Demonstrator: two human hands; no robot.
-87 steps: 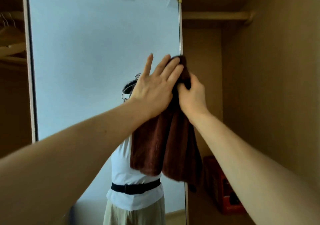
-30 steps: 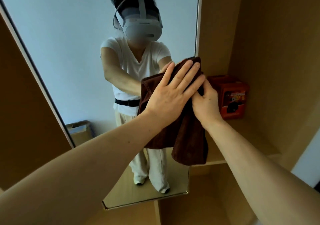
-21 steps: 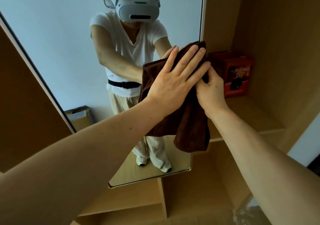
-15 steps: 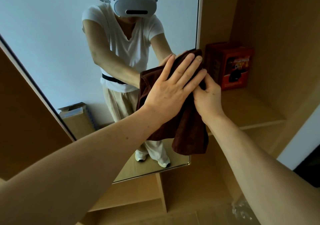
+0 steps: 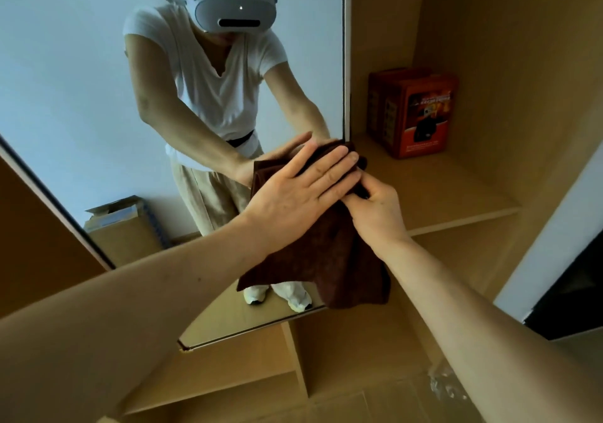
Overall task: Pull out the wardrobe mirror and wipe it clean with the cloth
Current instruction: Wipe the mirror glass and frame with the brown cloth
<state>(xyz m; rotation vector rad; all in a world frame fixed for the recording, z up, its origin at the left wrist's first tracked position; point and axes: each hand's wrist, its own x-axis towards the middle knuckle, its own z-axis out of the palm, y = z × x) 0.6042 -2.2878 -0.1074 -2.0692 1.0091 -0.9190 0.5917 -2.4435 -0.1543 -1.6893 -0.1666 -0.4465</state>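
At the far left a brown wardrobe panel (image 5: 29,243) stands beside the mirror (image 5: 65,96), whose thin dark frame slants across the view. The glass reflects a pale wall, a cardboard box (image 5: 117,223) on the floor, and the person in a white T-shirt and a headset. Near the mirror's lower right corner the left hand (image 5: 293,194) lies flat on a dark brown cloth (image 5: 332,259) with its fingers straight and close together, pressing the cloth to the glass. The cloth hangs in folds below the palm, and its lower end reaches past the mirror's bottom edge. Just to the right, the right hand (image 5: 375,207) has its fingers curled, pinching the cloth's upper edge – right beside the left fingertips. Behind them a pale wooden shelf (image 5: 440,187) carries a red box (image 5: 414,112), upright near the back corner. A lower shelf and an upright divider (image 5: 293,357) show beneath the mirror. At the far right the wardrobe's side wall (image 5: 505,63) gives way to a strip of white wall (image 5: 554,227).
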